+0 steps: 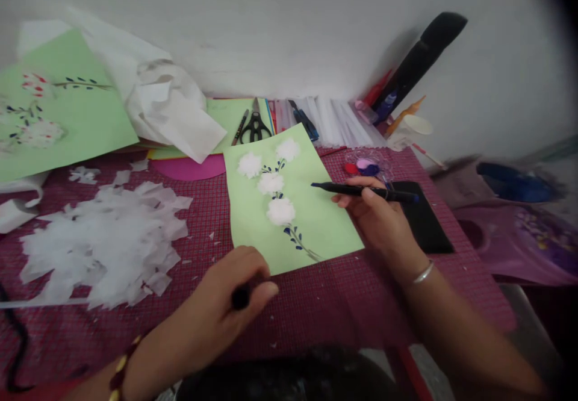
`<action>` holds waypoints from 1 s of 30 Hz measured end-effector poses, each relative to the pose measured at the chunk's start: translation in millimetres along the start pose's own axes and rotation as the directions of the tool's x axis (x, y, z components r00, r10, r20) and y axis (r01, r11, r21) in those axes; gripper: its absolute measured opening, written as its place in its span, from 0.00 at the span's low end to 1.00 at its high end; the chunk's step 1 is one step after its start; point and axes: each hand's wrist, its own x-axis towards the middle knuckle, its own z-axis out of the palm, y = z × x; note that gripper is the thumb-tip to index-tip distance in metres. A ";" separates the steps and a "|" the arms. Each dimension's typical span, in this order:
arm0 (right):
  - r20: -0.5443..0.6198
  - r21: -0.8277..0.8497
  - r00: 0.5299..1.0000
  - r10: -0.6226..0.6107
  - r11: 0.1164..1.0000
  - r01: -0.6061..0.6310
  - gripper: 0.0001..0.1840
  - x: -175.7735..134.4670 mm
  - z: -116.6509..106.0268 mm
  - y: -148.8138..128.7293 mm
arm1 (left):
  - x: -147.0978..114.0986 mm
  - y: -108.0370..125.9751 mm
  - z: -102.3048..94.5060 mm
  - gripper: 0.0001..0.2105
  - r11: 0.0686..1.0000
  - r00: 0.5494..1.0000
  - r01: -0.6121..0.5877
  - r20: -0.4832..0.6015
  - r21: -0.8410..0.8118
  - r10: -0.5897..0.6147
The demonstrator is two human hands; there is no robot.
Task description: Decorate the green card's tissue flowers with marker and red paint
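My right hand [377, 211] grips a black marker pen [347, 189], its dark blue tip pointing left above the green sheet. My left hand [230, 292] is curled round a small black pen cap [241, 297], of which mostly the round end shows, beside the sheet's lower left corner. The light green sheet [329, 226] lies flat on the table. It carries several white paper flowers [280, 211], dark blue leaves [293, 238] and a thin brownish stem [309, 252]. The pen tip is over bare paper to the right of the flowers.
Left lies a heap of white paper pieces [108, 244]; behind it are another decorated green sheet [85, 124] and crumpled white paper [167, 100]. Scissors [255, 125], a blue cutter [304, 121] and translucent sticks [334, 121] lie near the wall. A black pad [427, 226] sits right.
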 end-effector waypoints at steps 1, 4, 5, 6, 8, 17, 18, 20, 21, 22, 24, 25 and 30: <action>-0.034 -0.014 0.999 -0.006 1.000 0.005 0.10 1.4 -5.0 -1.2 | 5.4 1.6 4.3 0.13 0.999 0.997 -0.033 0.067 0.024 0.031; -0.078 -0.043 0.997 0.022 0.999 -0.025 0.10 5.3 -14.9 1.9 | 15.9 -0.3 15.1 0.12 0.991 0.977 -0.081 0.208 0.110 0.057; -0.078 -0.051 0.996 0.035 0.998 -0.039 0.10 6.3 -16.3 4.6 | 17.0 -2.3 16.6 0.12 0.988 0.971 -0.080 0.234 0.135 0.047; -0.074 -0.057 0.996 0.049 0.997 -0.054 0.09 7.0 -16.9 7.5 | 16.8 -4.6 16.7 0.12 0.985 0.968 -0.075 0.248 0.153 0.035; -0.066 -0.063 0.994 0.086 0.994 -0.090 0.09 7.3 -16.5 13.0 | 13.5 -9.7 13.4 0.13 0.982 0.969 -0.057 0.245 0.182 0.011; -0.060 -0.120 0.998 0.027 0.992 -0.034 0.10 3.7 -3.4 14.1 | -29.4 -34.9 16.4 0.12 0.777 0.971 -0.236 0.171 0.584 0.166; -0.087 -0.139 0.996 0.003 0.990 -0.016 0.09 3.0 -1.7 12.5 | -33.3 -34.1 18.8 0.11 0.719 0.959 -0.282 0.195 0.635 0.203; -0.145 -0.174 0.989 -0.039 0.985 0.013 0.08 0.7 1.4 9.4 | -35.2 -29.9 19.9 0.11 0.620 0.932 -0.361 0.250 0.697 0.262; -0.166 -0.189 0.984 -0.056 0.982 0.024 0.08 -0.9 2.8 8.2 | -32.4 -27.5 18.0 0.12 0.589 0.921 -0.387 0.276 0.709 0.274; -0.179 -0.199 0.981 -0.071 0.979 0.035 0.08 -2.9 4.3 7.1 | -27.1 -25.8 14.5 0.12 0.573 0.916 -0.400 0.292 0.715 0.276; -0.179 -0.190 0.980 -0.086 0.981 0.051 0.06 -7.0 7.7 5.9 | -10.8 -25.6 4.1 0.12 0.580 0.928 -0.372 0.273 0.725 0.253; -0.172 -0.165 0.982 -0.081 0.985 0.053 0.04 -8.9 9.6 5.7 | -1.1 -27.3 -1.9 0.13 0.596 0.940 -0.338 0.236 0.728 0.245; -0.140 -0.104 0.990 0.024 0.994 -0.038 0.07 -13.6 18.9 5.4 | 34.4 -43.3 -23.9 0.17 0.744 0.973 -0.168 -0.014 0.647 0.231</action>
